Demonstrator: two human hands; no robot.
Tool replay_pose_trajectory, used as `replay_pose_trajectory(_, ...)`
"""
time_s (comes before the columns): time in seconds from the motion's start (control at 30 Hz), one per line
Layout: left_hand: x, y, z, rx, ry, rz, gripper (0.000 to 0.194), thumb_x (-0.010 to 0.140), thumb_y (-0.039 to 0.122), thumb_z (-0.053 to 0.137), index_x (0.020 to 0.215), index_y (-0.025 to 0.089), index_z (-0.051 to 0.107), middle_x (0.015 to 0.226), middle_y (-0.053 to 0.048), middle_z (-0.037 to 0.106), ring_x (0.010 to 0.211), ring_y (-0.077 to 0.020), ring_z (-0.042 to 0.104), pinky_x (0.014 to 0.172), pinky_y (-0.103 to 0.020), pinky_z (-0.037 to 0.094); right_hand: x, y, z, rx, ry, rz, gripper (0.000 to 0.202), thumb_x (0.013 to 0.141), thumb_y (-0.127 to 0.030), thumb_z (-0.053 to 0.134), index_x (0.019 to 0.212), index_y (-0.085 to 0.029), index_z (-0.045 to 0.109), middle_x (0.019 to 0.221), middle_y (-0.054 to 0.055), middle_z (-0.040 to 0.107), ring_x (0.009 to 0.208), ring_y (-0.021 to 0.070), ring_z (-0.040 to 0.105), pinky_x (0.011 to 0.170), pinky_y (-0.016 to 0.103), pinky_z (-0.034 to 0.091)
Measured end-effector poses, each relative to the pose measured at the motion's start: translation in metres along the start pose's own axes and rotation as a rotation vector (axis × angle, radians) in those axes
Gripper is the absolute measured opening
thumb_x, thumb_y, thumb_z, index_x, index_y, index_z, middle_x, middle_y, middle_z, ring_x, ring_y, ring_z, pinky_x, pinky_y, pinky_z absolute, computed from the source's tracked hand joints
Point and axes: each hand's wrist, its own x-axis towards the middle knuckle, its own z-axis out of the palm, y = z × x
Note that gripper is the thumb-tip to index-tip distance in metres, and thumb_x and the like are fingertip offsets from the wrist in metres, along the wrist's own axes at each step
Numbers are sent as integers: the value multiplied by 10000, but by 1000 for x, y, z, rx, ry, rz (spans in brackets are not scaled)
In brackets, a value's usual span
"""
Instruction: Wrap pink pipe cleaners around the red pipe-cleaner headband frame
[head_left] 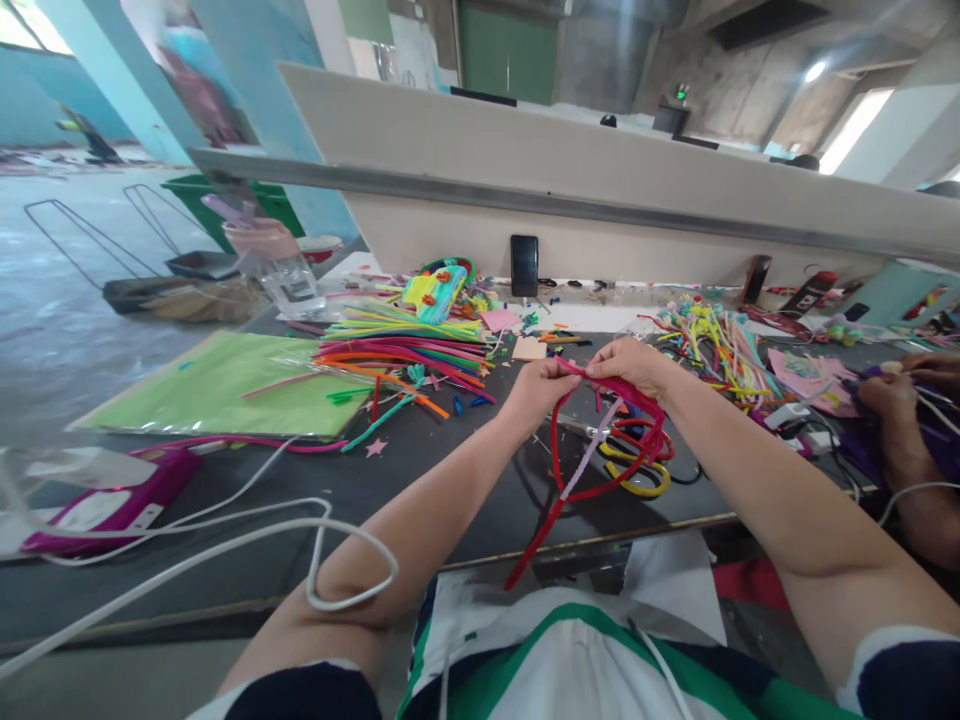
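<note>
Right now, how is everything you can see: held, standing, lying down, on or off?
Red loop: bent, held up
Left hand: pinching the loop
Right hand: pinching it too
Phone: propped up, screen looks dark
Bottle: standing
Green sheet: lying flat
Star: lying flat
Fuzzy sticks: heaped
Scissors: lying, partly hidden

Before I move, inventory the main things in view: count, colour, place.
Fuzzy loop: one, red, pink, lilac, centre
Scissors: count unclear, red and yellow handles, behind loop
Stem piles: two, multicoloured, left and right
Phone: one, black, back centre
Bottle: one, clear and pink, back left
Flat sheet: one, green, left
Corded unit: one, magenta and white, front left
Table: one, dark grey, beneath
Co-worker's hand: at least one, bare, right edge
Left hand: one, bare, pinching loop
Right hand: one, bare, pinching loop
</note>
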Motion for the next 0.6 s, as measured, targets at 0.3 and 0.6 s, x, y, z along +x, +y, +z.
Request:
replay_pose_trajectory(0.3, -12, -1, 6, 519, 110, 448, 220, 786, 146, 556, 926, 131, 725, 1003, -126, 698, 1000, -225, 609, 957, -370, 427, 4, 6, 5, 28, 58, -74, 124, 555, -173, 761, 558, -129, 646, 454, -8, 609, 427, 95, 525, 458, 202, 430)
replay_pose_trajectory(0.6, 3, 9, -16, -344, -159, -282, 294, 657, 321, 777, 806, 85, 685, 738, -81, 699, 642, -148, 654, 676, -272, 517, -5, -4, 3, -10, -72, -86, 188, 564, -247, 798, 638, -121, 680, 510, 26, 648, 466, 105, 567, 511, 212, 468)
